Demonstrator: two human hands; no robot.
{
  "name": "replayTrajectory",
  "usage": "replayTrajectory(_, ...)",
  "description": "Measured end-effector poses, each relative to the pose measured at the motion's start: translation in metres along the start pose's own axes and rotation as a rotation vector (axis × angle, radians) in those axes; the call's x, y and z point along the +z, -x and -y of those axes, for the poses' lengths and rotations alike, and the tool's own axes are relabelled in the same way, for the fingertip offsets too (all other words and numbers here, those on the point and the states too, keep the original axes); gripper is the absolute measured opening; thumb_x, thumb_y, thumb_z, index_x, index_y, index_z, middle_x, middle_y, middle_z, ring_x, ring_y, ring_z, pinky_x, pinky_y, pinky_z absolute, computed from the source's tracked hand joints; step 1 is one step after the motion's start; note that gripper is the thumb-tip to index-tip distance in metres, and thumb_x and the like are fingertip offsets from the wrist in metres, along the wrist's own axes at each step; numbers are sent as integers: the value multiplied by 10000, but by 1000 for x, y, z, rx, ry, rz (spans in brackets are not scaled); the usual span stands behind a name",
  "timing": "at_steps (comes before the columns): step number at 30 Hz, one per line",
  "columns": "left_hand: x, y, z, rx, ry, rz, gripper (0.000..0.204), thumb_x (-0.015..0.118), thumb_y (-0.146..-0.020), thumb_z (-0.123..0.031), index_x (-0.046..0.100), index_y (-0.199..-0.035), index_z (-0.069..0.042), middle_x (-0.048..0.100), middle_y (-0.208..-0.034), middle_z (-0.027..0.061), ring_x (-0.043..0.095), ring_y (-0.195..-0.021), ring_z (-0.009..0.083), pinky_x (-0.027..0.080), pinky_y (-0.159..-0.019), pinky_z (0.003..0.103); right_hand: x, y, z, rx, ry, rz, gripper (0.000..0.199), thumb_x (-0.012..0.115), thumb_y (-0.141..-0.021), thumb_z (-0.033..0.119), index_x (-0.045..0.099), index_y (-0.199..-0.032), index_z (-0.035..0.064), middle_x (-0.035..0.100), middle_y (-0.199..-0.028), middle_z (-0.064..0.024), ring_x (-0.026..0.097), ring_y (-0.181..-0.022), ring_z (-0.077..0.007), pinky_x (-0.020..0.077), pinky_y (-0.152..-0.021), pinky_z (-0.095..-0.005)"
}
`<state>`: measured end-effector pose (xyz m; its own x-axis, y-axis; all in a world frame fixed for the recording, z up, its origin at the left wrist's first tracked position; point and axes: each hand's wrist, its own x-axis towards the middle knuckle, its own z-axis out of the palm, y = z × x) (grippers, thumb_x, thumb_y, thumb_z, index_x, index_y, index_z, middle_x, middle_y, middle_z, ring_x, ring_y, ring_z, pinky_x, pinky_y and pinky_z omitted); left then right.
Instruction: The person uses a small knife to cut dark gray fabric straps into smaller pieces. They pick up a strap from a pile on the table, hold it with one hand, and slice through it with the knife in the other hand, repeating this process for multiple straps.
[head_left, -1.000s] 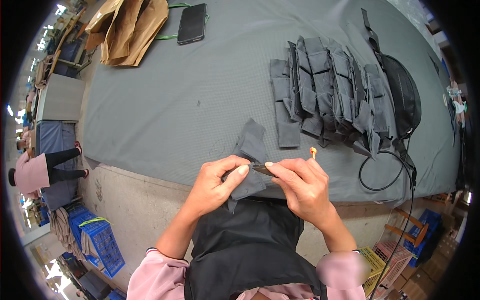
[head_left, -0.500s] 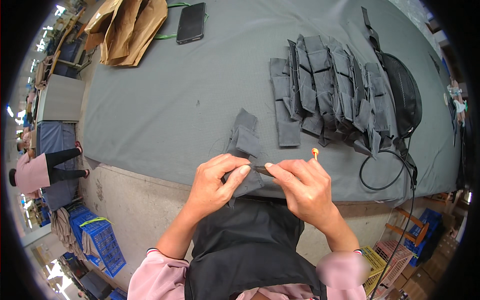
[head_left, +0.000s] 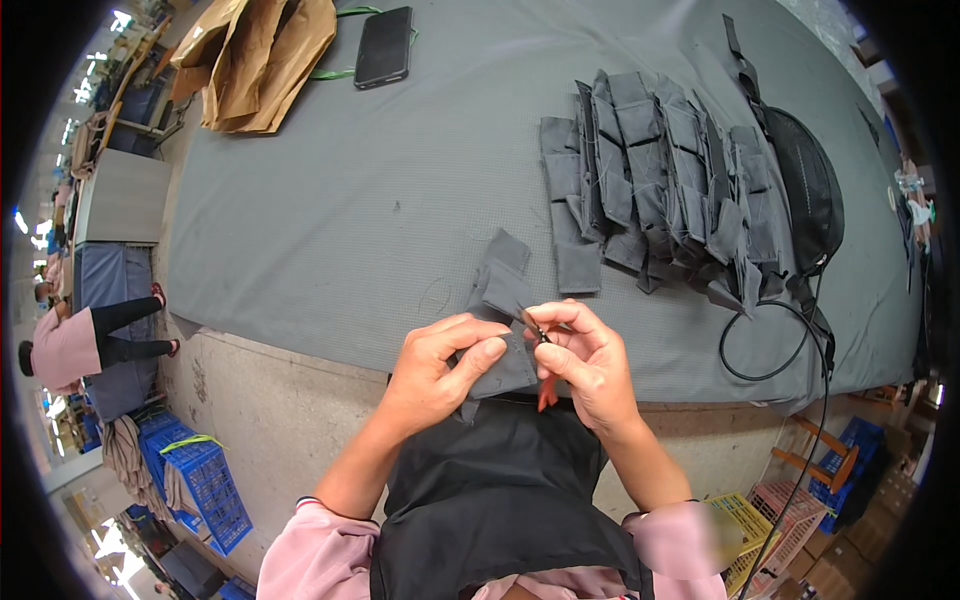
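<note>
Grey felt-covered worktable (head_left: 330, 230): my left hand (head_left: 435, 372) pinches one small grey fabric piece (head_left: 503, 325) at its near edge; my right hand (head_left: 590, 365) grips orange-handled snips (head_left: 543, 385). Overlapping row of grey fabric pieces (head_left: 650, 180) seemingly finished.

The orange-handled thread snips (head_left: 545, 390) have turned over: a second ago the orange tip stood up above the right hand (head_left: 590, 365), now the handle hangs below it with the blades at the fabric. The small grey fabric piece (head_left: 503, 320) has been shifted and refolded, its upper flap now rising left of the fingers. The left hand (head_left: 440, 370) has closed in on that piece, thumb pressing it against the right fingertips.
</note>
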<state>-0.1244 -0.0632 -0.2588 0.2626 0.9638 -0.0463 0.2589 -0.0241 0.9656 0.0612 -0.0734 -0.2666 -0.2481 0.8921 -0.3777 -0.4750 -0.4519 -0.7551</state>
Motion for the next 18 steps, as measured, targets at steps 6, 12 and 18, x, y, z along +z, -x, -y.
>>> replayTrajectory(6, -3, -1, 0, -25, -72, -52, 166, 633, -865, -135, 669, -949, 4, 566, -668, 66, 492, -595, 147, 393, -549, 281, -5, 9, 5, -617, 997, -80, 326, 712, -701, 15, 659, -1016, 81, 593, -850, -42, 539, -650, -152, 413, -560, -278)
replayTrajectory(12, -2, -2, -4, -7, -137, -57, 162, 642, -855, -142, 677, -937, -7, 534, -626, 61, 484, -577, 157, 381, -533, 293, -6, 7, 20, -847, 1339, -14, 380, 724, -656, 36, 648, -1026, 73, 600, -824, -43, 551, -649, -200, 396, -567, -313)
replayTrajectory(18, -3, -3, -4, 4, -202, -57, 162, 646, -850, -150, 680, -929, -13, 532, -621, 62, 491, -579, 164, 383, -537, 298, -1, 9, 28, -872, 1434, 26, 340, 690, -685, 21, 640, -1020, 48, 595, -821, -39, 566, -665, -185, 391, -576, -316)
